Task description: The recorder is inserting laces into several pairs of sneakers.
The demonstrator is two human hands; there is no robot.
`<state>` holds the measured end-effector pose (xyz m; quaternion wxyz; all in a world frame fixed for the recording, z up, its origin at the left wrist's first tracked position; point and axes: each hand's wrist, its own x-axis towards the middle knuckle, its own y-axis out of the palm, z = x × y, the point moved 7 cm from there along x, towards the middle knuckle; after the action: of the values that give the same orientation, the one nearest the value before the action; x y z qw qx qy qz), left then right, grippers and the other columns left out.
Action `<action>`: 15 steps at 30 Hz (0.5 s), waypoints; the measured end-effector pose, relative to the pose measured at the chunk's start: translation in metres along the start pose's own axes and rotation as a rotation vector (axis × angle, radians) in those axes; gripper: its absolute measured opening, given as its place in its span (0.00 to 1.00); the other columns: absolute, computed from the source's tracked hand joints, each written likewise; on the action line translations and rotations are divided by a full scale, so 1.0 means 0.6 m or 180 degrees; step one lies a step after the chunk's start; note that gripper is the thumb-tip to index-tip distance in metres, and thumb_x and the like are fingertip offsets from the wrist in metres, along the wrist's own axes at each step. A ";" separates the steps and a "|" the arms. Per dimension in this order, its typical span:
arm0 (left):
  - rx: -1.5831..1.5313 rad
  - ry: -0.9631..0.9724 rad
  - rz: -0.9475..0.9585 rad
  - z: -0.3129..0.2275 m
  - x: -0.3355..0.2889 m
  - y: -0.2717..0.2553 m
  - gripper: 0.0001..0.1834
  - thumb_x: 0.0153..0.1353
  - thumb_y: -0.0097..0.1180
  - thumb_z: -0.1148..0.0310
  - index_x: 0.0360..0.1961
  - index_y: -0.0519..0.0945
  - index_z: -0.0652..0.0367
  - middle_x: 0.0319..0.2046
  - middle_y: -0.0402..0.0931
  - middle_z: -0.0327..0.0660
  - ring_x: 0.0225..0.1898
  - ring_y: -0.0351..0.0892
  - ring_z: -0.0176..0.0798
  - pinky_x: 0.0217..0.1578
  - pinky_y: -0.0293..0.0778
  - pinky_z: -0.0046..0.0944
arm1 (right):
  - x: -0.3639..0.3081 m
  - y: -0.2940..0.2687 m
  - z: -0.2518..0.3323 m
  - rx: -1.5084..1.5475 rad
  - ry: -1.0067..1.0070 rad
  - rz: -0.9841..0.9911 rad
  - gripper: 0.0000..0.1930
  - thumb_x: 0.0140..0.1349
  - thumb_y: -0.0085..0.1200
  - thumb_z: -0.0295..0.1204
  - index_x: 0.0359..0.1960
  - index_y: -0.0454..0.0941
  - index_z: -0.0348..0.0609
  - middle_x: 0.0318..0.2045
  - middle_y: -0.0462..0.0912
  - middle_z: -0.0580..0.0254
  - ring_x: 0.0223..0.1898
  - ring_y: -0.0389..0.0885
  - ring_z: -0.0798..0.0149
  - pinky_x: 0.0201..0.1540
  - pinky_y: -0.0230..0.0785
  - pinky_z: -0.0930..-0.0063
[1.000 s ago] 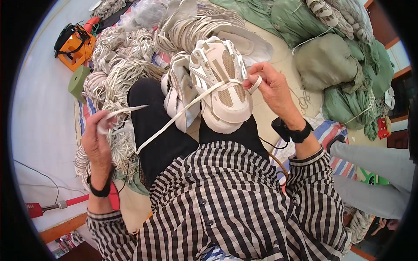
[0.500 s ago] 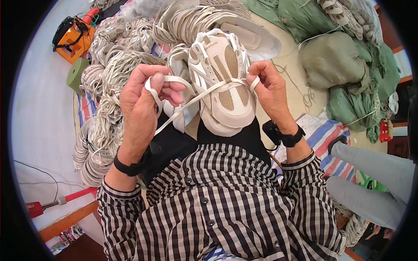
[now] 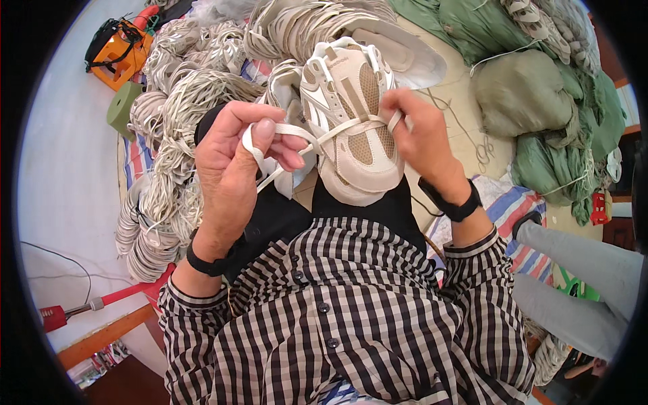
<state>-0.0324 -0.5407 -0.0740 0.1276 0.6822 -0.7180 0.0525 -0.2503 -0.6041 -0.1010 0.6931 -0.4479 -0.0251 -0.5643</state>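
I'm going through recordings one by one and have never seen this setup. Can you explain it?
There's no machine: these are a person's bare hands, seen from a wide fisheye camera on their head, looking down. That is why edges curve. The left hand holds a looped white lace; the right hand also has lace at its fingertips. Between them is a beige-and-white shoe upper, apparently resting near the right knee. Around it on the floor lie stacked pale shoe pieces and green bundles.
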 end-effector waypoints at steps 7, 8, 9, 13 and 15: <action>-0.0122 -0.0027 -0.0010 0.005 -0.003 0.007 0.11 0.70 0.45 0.67 0.45 0.73 0.65 0.31 0.80 0.47 0.27 0.80 0.33 0.30 0.76 0.29 | -0.005 0.014 0.008 -0.0213 -0.0331 0.0156 0.14 0.46 0.45 0.12 0.34 0.73 0.39 0.28 0.76 0.52 0.34 0.77 0.47 0.37 0.71 0.62; -0.0134 -0.0008 0.0019 0.005 -0.003 0.010 0.12 0.70 0.46 0.67 0.44 0.73 0.65 0.31 0.80 0.48 0.27 0.80 0.33 0.30 0.76 0.30 | -0.011 0.016 0.005 -0.0236 -0.0308 0.0124 0.14 0.46 0.45 0.12 0.34 0.73 0.39 0.28 0.76 0.52 0.34 0.77 0.47 0.37 0.71 0.62; -0.0130 -0.0023 0.0002 0.006 -0.004 0.011 0.12 0.70 0.46 0.67 0.44 0.73 0.65 0.31 0.80 0.48 0.27 0.80 0.33 0.30 0.76 0.30 | -0.014 0.016 0.002 -0.0177 -0.0262 0.0069 0.13 0.46 0.46 0.12 0.34 0.73 0.39 0.29 0.77 0.53 0.34 0.77 0.49 0.37 0.71 0.63; -0.0207 -0.0011 0.0050 0.000 -0.005 0.014 0.12 0.69 0.46 0.66 0.44 0.72 0.66 0.30 0.80 0.50 0.26 0.80 0.34 0.30 0.76 0.30 | -0.013 0.011 -0.031 0.0592 0.0705 0.0501 0.13 0.50 0.50 0.13 0.38 0.74 0.39 0.33 0.79 0.56 0.33 0.78 0.57 0.37 0.70 0.68; -0.0208 0.0011 0.0103 -0.005 -0.005 0.014 0.12 0.69 0.46 0.67 0.43 0.72 0.66 0.30 0.80 0.50 0.26 0.80 0.35 0.30 0.76 0.30 | -0.002 -0.025 -0.011 0.0373 0.0461 0.0377 0.12 0.52 0.51 0.14 0.39 0.75 0.39 0.34 0.80 0.57 0.32 0.78 0.60 0.36 0.70 0.71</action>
<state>-0.0403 -0.5364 -0.0711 0.1501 0.6659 -0.7301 0.0323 -0.2657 -0.6069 -0.0968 0.7502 -0.3653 0.0186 -0.5508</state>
